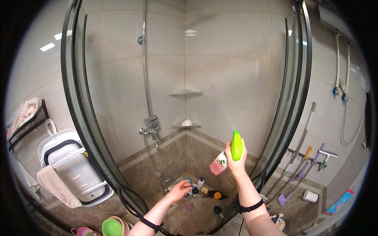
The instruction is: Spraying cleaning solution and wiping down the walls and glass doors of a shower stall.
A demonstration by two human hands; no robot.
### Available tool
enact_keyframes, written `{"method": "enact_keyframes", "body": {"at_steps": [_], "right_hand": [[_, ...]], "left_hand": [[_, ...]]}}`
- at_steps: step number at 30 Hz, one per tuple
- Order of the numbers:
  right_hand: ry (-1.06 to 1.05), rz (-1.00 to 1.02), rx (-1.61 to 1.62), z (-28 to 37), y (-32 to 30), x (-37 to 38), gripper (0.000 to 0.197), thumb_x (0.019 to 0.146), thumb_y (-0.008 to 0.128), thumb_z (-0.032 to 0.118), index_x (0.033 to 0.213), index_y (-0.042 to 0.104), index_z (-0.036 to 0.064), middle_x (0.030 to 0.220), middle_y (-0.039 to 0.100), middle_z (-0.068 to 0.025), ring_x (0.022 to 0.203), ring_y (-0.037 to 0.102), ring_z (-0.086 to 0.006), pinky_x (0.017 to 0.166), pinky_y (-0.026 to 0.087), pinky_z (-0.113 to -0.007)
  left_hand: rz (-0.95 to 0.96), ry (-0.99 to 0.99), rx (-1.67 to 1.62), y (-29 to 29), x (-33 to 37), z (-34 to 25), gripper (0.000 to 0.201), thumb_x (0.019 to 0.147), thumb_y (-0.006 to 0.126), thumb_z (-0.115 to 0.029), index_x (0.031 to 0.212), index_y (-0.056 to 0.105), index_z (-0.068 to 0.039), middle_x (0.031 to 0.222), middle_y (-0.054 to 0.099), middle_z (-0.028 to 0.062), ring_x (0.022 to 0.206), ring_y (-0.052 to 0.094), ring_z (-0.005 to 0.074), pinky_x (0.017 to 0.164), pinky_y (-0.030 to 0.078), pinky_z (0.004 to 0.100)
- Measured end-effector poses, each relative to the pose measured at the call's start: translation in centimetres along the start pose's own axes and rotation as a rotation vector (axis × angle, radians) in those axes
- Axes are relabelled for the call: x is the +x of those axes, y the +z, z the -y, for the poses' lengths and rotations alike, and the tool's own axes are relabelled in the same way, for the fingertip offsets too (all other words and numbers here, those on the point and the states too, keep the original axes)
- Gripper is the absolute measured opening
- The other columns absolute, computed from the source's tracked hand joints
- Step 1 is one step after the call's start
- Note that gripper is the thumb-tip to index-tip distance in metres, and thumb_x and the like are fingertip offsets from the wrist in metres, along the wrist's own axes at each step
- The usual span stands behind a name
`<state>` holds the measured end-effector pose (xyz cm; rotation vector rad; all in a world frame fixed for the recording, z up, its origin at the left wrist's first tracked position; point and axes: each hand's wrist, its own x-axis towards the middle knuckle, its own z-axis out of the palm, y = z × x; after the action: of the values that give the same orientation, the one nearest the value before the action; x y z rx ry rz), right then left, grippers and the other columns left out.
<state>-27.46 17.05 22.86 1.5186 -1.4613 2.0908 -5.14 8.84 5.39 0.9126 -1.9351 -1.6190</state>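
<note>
In my right hand [238, 165] is a spray bottle [219, 165] with a bright green trigger head and a pink-and-white body. Its nozzle faces the tiled right wall [232, 94] of the shower corner, and a faint mist shows near the tip. My left hand [180, 191] hangs lower, fingers loosely apart and nothing in it. Below and beside that hand, several bottles [201, 182] stand or lie on the shower floor, one with an orange cap [217, 195]. My fingers partly cover some of them.
Black-framed glass panels [94, 129] flank the opening on both sides. A chrome shower mixer [151, 126] and two corner shelves [186, 93] are on the walls. At left hangs a folded tub [76, 169]; at right hang cleaning tools [307, 157]. Basins [113, 227] sit lower left.
</note>
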Motion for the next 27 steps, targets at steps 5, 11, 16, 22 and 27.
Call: {"method": "enact_keyframes", "body": {"at_steps": [5,11,16,22,27], "right_hand": [[-0.004,0.065,0.096,-1.0,0.1,0.1,0.021,0.073,0.061,0.005,0.092,0.052,0.0009,0.079,0.061,-0.0099,0.069,0.060,-0.0174,0.068,0.048,-0.030],[0.009,0.172,-0.029,-2.0,0.3,0.2,0.019,0.072,0.061,0.006,0.089,0.055,0.0008,0.079,0.061,-0.0084,0.070,0.059,-0.0160,0.067,0.047,-0.029],[0.182,0.239,0.186,-2.3,1.5,-0.1,0.017,0.072,0.062,0.010,0.084,0.056,0.0011,0.075,0.061,-0.0081,0.069,0.059,-0.0171,0.067,0.047,-0.030],[0.218,0.274,-0.015,-4.1,1.9,-1.9,0.019,0.071,0.063,0.013,0.084,0.056,0.0009,0.075,0.061,-0.0113,0.069,0.061,-0.0241,0.067,0.047,-0.032],[0.188,0.289,-0.080,-6.6,2.1,-4.3,0.022,0.070,0.065,0.015,0.082,0.054,0.0006,0.072,0.061,-0.0151,0.069,0.061,-0.0283,0.064,0.047,-0.035]], "left_hand": [[0.035,-0.002,-0.025,0.2,0.8,-0.8,0.052,0.089,0.056,-0.020,0.134,0.035,-0.005,0.123,0.052,0.0044,0.097,0.052,0.0111,0.077,0.043,0.0262],[0.031,0.010,0.024,0.7,1.6,0.3,0.050,0.088,0.056,-0.019,0.132,0.036,-0.004,0.122,0.052,0.0057,0.099,0.053,0.0125,0.080,0.044,0.0265],[0.035,0.008,-0.018,1.1,1.2,0.0,0.049,0.088,0.057,-0.020,0.130,0.039,-0.004,0.120,0.054,0.0059,0.101,0.052,0.0130,0.080,0.044,0.0264],[-0.022,-0.004,-0.016,1.7,0.5,-0.1,0.051,0.085,0.061,-0.020,0.128,0.042,-0.002,0.113,0.057,0.0070,0.091,0.055,0.0112,0.079,0.044,0.0241],[0.009,-0.040,-0.014,1.8,0.7,1.5,0.050,0.086,0.058,-0.015,0.130,0.039,-0.001,0.119,0.054,0.0078,0.102,0.052,0.0134,0.085,0.043,0.0256]]}}
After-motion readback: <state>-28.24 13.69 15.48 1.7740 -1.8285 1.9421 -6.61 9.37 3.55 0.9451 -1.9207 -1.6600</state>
